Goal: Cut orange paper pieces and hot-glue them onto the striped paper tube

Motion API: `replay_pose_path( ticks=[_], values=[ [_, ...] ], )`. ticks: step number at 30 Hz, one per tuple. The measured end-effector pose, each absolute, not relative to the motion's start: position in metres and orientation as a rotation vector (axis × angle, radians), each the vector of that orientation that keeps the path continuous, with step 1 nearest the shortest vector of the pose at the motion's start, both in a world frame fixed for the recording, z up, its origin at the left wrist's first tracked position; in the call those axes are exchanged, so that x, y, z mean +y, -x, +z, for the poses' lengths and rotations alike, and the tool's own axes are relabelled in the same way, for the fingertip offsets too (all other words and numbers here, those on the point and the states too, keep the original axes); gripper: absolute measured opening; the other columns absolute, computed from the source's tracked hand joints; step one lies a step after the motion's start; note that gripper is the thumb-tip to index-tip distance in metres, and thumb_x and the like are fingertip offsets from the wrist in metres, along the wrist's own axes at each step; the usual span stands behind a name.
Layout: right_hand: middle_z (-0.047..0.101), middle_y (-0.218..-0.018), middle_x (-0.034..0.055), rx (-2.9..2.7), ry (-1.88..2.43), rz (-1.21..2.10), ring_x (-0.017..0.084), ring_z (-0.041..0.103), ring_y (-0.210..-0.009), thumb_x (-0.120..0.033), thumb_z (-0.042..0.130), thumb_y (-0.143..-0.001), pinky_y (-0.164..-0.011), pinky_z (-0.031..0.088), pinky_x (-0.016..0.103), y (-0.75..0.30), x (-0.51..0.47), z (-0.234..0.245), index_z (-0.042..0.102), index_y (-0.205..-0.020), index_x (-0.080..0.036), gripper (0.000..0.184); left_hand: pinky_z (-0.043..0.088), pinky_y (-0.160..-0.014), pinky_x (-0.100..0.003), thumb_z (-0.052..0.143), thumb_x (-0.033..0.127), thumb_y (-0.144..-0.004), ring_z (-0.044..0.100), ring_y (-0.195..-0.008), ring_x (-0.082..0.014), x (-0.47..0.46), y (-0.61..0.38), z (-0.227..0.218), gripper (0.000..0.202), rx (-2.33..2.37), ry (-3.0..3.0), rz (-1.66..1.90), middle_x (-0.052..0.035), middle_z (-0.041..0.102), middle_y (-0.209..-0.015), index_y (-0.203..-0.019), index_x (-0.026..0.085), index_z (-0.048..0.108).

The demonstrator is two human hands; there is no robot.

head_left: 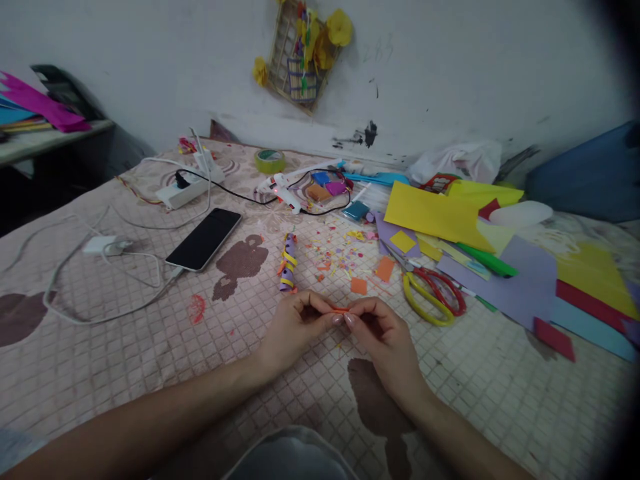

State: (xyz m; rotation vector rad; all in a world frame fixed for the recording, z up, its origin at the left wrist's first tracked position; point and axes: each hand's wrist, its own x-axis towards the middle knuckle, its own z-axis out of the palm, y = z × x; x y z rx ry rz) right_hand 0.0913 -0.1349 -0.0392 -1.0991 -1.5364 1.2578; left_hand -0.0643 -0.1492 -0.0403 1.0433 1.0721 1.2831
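Observation:
Between the fingertips of both hands is a small orange strip (341, 310), seemingly paper or foam; most of it is hidden. My left hand (303, 327) pinches its left end and my right hand (381, 333) its right end, with the thumbs almost touching. Just beyond my left hand lies a small purple roll (287, 263) wrapped with a yellow strip and dotted with dark spots. Two orange squares (359, 286) rest past my right hand. To its right are scissors (430, 293) with red and yellow handles.
Coloured sheets (435, 213) are heaped at the right. Tiny paper scraps (340, 257) are scattered mid-table. A glue gun (280, 192), green tape (270, 160) and a power strip (190, 187) stand farther back. A phone (205, 240) with a charging cable lies at the left.

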Motion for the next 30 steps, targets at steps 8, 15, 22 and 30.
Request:
replay_pose_path(
  ticks=[8,15,22,30],
  values=[
    [0.058,-0.072,-0.0003,-1.531,1.147,1.255,0.014,0.052,-0.067,-0.028,0.060,-0.080,-0.060,0.042,0.026,-0.0903,-0.1363,-0.0385,0.057,-0.075,-0.021,0.009,0.047,-0.060,-0.023,0.075,0.024,-0.065,0.058,-0.062,-0.0110,-0.1499,0.0632,-0.0409,0.022,1.130,-1.022,1.283,-0.0001,0.063,-0.066,-0.064,0.014,0.055],
    [0.058,-0.074,0.0001,-1.511,1.150,1.275,0.014,0.052,-0.068,-0.027,0.060,-0.080,-0.060,0.043,0.026,-0.0889,-0.1369,-0.0393,0.056,-0.076,-0.021,0.009,0.046,-0.061,-0.024,0.074,0.024,-0.065,0.057,-0.062,-0.0113,-0.1497,0.0647,-0.0408,0.022,1.153,-1.016,1.268,-0.0010,0.062,-0.067,-0.065,0.014,0.054],
    [0.054,-0.073,-0.0021,-1.414,1.141,1.313,0.012,0.051,-0.067,-0.024,0.062,-0.078,-0.060,0.044,0.024,-0.0868,-0.1366,-0.0405,0.052,-0.080,-0.022,0.010,0.044,-0.059,-0.023,0.075,0.022,-0.063,0.054,-0.061,-0.0100,-0.1479,0.0628,-0.0419,0.026,1.158,-0.970,1.273,0.0015,0.057,-0.065,-0.069,0.015,0.050],
    [0.054,-0.075,-0.0007,-1.404,1.102,1.345,0.013,0.053,-0.070,-0.024,0.060,-0.079,-0.062,0.046,0.025,-0.0853,-0.1359,-0.0414,0.051,-0.086,-0.023,0.011,0.045,-0.063,-0.024,0.076,0.019,-0.061,0.056,-0.065,-0.0096,-0.1466,0.0614,-0.0437,0.034,1.061,-0.871,1.289,0.0026,0.058,-0.070,-0.080,0.016,0.048]
  ],
)
